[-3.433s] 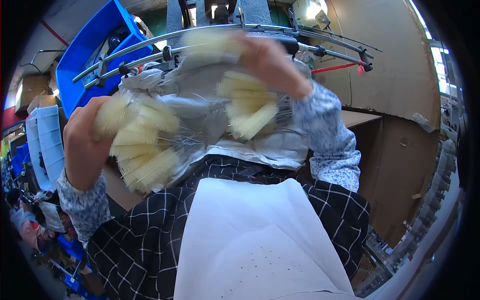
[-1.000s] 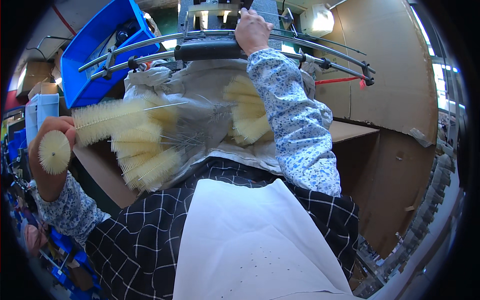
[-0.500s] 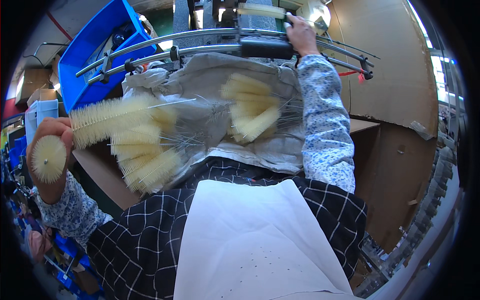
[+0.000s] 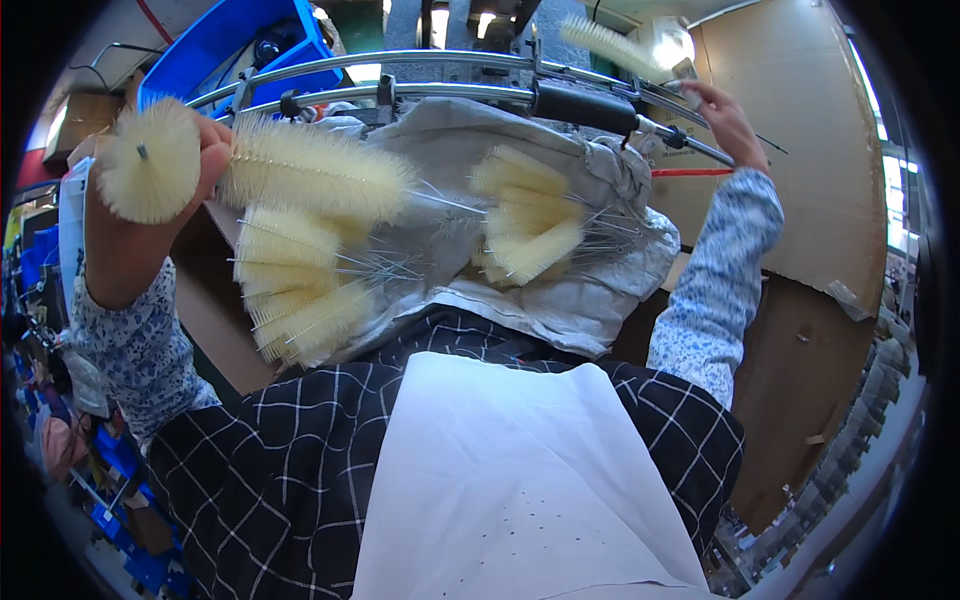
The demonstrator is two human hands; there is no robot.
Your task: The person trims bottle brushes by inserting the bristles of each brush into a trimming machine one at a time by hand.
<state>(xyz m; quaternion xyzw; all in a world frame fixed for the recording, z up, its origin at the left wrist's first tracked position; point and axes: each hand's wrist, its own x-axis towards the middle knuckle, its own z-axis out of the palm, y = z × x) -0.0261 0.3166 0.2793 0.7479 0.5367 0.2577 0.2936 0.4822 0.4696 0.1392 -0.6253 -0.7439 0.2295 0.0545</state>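
Note:
My left hand (image 4: 213, 152) is closed around the middle of a bottle brush (image 4: 315, 172) with cream bristles; its twisted wire stem points right and its round bristle end (image 4: 150, 165) faces up at the left. Up at the far right, my right hand (image 4: 730, 122) pinches the end of a slimmer cream brush (image 4: 610, 46), whose bristles stretch to the left past the metal rails. On my lap, a grey cloth (image 4: 430, 135) carries two heaps of similar brushes, a left heap (image 4: 300, 285) and a right heap (image 4: 530, 215), with bare wire stems pointing right.
Two curved metal rails (image 4: 450, 90) with a black roller (image 4: 585, 107) run across beyond the cloth. A blue bin (image 4: 190, 55) stands at the far left. Large cardboard sheets (image 4: 790, 150) rise on the right. A bright lamp (image 4: 672, 45) shines behind the right-hand brush.
My right hand has moved right, away from the roller, bringing the slim brush along. My left hand has risen and shifted right with its brush. The view has turned slightly.

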